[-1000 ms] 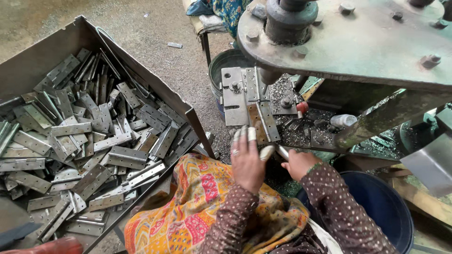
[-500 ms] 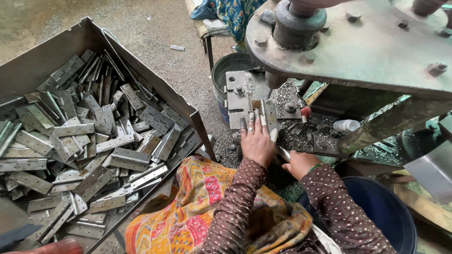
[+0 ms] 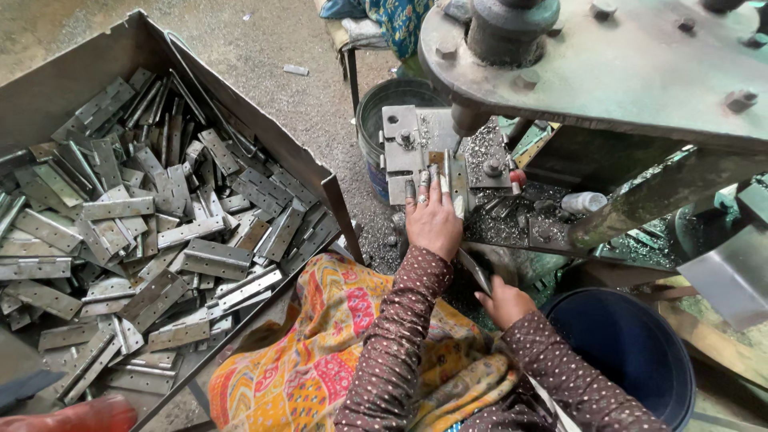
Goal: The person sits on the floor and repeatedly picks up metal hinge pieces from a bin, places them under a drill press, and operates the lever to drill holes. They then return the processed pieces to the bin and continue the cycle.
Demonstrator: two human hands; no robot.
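Hinge piece (image 3: 445, 170) lies on the die block (image 3: 404, 148), upper middle of frame, right under the press ram (image 3: 468, 118). Left hand (image 3: 432, 220) lies flat over it, fingers stretched forward, fingertips pressing the piece into place; not a closed grasp. Right hand (image 3: 506, 302) sits lower, centre-right, curled around a thin grey strip (image 3: 474, 270); grip looks loose, but I cannot tell for sure.

Risks, as I judge them: fingertips sit very near the ram's line of travel, so a stroke with the hand there would crush them. Metal chips (image 3: 500, 220) litter the bed and could cut skin or tilt the piece off its seat. Loose patterned cloth (image 3: 336, 352) in the lap lies close to the machine's edge.

Hard to see: the piece is mostly covered by fingers, so its exact seating is unclear. The ram's tip is hidden behind the green press plate (image 3: 624, 72). The crate of hinges (image 3: 144, 232), left, is cut off by the frame edge. The blue bucket (image 3: 632, 352), lower right, shows no contents.
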